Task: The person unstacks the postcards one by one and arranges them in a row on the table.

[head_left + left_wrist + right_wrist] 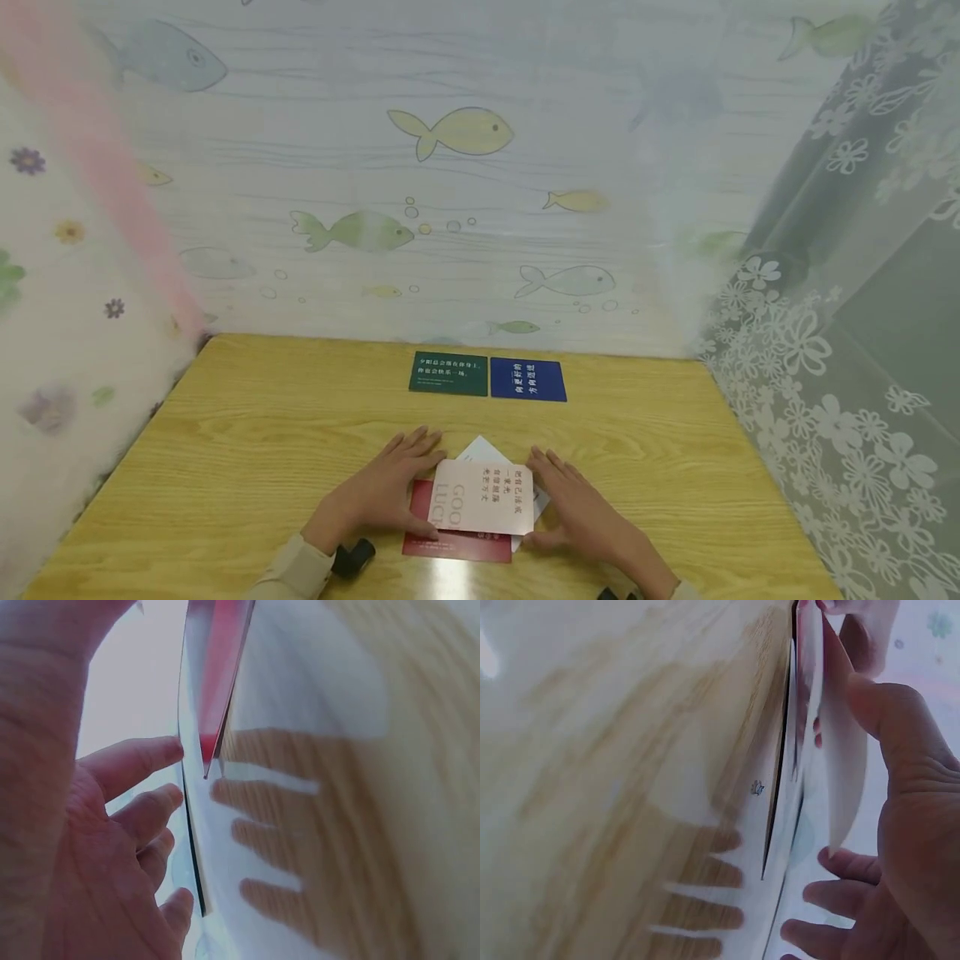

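A pale pink card (483,497) with Chinese writing and "GOOD LUCK" lettering is between my two hands. My left hand (382,490) holds its left edge, thumb at the near corner and fingertips at the far one. At the opposite edge, my right hand (588,512) grips it; in the right wrist view the thumb and a fingertip touch the bowed card (844,742). Beneath it lie a red card (457,547) and a white card (480,447) turned at an angle, both partly covered. In the left wrist view the red card (217,682) shows edge-on beside the fingers.
Farther back on the wood-grain table (300,400), a green card (448,374) and a blue card (528,380) lie side by side. A fish-patterned curtain (465,250) rises behind the table, and a lace curtain (810,400) hangs at the right.
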### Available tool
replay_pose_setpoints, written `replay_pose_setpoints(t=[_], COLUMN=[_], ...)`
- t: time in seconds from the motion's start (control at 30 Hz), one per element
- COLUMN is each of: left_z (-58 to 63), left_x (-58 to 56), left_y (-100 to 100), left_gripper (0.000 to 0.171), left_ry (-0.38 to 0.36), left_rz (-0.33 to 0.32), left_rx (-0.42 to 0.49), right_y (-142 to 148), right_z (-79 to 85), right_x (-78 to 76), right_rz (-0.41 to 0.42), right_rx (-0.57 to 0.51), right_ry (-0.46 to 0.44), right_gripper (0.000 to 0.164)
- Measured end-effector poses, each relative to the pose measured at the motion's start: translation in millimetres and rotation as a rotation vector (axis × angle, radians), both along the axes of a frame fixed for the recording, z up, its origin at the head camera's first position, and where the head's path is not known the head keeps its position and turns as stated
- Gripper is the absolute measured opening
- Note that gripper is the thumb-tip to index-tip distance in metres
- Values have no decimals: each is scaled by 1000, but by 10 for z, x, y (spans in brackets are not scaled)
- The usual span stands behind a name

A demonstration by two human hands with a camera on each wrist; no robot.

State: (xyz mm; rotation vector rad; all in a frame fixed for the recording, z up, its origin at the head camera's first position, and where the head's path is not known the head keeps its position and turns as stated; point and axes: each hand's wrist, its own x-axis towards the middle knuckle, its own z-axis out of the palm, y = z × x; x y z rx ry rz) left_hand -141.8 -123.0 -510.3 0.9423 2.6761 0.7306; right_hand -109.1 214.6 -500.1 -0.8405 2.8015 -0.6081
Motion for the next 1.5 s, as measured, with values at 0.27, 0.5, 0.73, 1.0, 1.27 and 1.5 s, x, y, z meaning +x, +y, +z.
replay_pose_setpoints(t=[0.27,0.5,0.73,1.0,1.27,1.5], left_z=[25,28,12,7,16,17], left_x=[8,8,26,16,40,58], left_y=[-21,-3,8,50,100,107], left_gripper=[104,103,102,103,106,105], left_ry=[43,147,231,319,347,374], left_rz=[-2,-8,-14,-2,-2,5], left_rx=[24,63,140,125,97,89], right_y=[-6,17,38,83,152,178], right_z=[30,76,96,115,101,87], right_x=[20,36,26,-11,-51,-77], right_rz=[-1,-15,-16,-19,-15,-1], right_rx=[-1,47,65,52,16,-16], right_ry=[71,150,181,201,156,162], right_gripper=[104,105,110,109,108,107])
